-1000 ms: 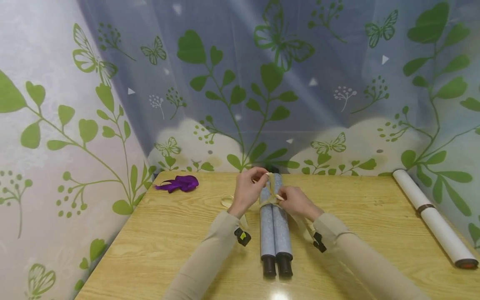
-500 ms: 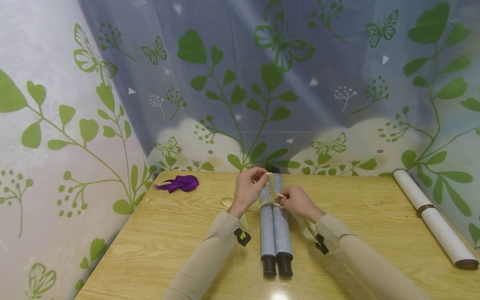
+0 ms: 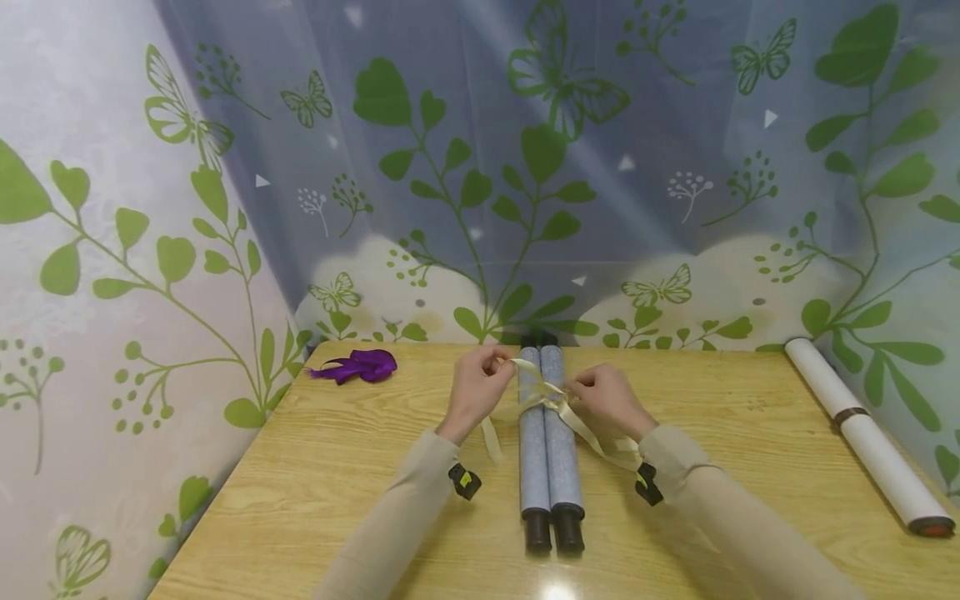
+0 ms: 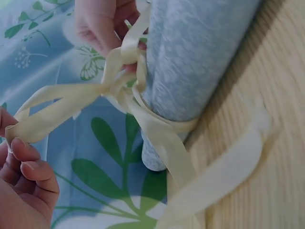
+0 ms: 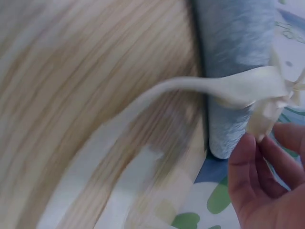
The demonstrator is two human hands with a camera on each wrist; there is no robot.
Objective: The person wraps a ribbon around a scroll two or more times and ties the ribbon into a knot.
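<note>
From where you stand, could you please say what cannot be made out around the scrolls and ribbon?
Beneath the blue scrolls: hidden by them, head view.
Part of the cream ribbon: right wrist view, cut off by bottom edge.
Part of the left hand: left wrist view, cut off at left.

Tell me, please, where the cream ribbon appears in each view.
Head: cream ribbon around blue rolls, below centre, slightly right.
Left wrist: ribbon, from left across middle to bottom.
Right wrist: ribbon, from right edge to bottom left.
Shared landmark: the blue rolls, at least partly visible.
</note>
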